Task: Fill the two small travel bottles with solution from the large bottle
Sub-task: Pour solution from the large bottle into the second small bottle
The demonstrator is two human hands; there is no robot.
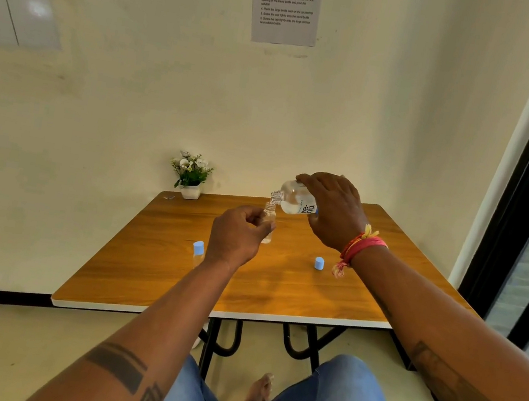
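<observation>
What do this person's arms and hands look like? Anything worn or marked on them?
Both forearms are bare, with no sleeves or gloves. The left forearm has dark band and triangle tattoos. The right forearm has a fainter tattoo, and red, pink and yellow threads are tied at its wrist.

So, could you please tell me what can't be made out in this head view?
- Liquid level in the small travel bottle: the left hand covers part of it, and it is clear.
- Second travel bottle: partly behind the left forearm.
- Wall sheet: top cut off, print too small.
</observation>
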